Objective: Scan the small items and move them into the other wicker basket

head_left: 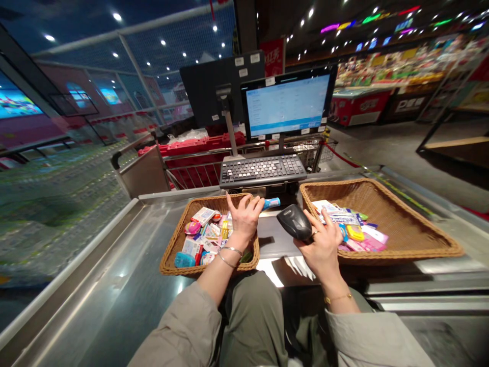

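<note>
My left hand (245, 218) pinches a small blue item (271, 203), perhaps a tube or packet, above the right rim of the left wicker basket (170, 248). That basket holds a jumble of small colourful packages (205, 215). In my right hand (323, 244) is a black barcode scanner (294, 221), its head pointing left toward the blue item, with a gap between them. Beside my right hand stands the larger right wicker basket (412, 232), where several small packets (355, 233) lie at its left end.
A keyboard (263, 169) sits in front of me below a lit monitor (288, 104). A second screen (219, 89) faces away. Behind them is a shopping cart (194, 173) by red crates (198, 144). The metal counter (130, 275) extends left. Wrapped bottles (53, 214) are stacked beyond it.
</note>
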{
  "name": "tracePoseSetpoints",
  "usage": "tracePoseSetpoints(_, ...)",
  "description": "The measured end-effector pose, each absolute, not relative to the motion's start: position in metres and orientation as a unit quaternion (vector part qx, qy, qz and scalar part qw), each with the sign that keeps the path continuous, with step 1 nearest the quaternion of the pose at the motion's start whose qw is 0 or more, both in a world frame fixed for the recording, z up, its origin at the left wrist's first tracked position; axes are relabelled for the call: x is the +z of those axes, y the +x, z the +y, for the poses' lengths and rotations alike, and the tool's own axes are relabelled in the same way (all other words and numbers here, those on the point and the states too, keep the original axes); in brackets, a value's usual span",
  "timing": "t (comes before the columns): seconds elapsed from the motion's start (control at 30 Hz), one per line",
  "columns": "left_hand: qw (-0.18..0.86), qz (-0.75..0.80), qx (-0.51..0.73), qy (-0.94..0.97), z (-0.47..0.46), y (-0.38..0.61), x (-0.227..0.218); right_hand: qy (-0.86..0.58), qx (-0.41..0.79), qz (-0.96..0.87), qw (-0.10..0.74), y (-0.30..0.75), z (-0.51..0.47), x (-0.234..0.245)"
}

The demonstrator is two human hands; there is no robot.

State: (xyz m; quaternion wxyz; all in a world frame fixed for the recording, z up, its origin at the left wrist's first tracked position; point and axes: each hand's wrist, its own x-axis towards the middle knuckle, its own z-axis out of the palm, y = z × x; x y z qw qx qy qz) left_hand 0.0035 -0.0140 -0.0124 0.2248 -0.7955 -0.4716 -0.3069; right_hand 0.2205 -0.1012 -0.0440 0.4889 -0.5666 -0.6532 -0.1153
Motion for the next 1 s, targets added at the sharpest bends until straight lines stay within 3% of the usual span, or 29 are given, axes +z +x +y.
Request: tracePoseSetpoints(1.0,0.222,-0.461,-0.319,-0.798,-0.011,0.021,0.0,-0.596,-0.115,-0.612,0.507,0.235,-0.107,-0.037)
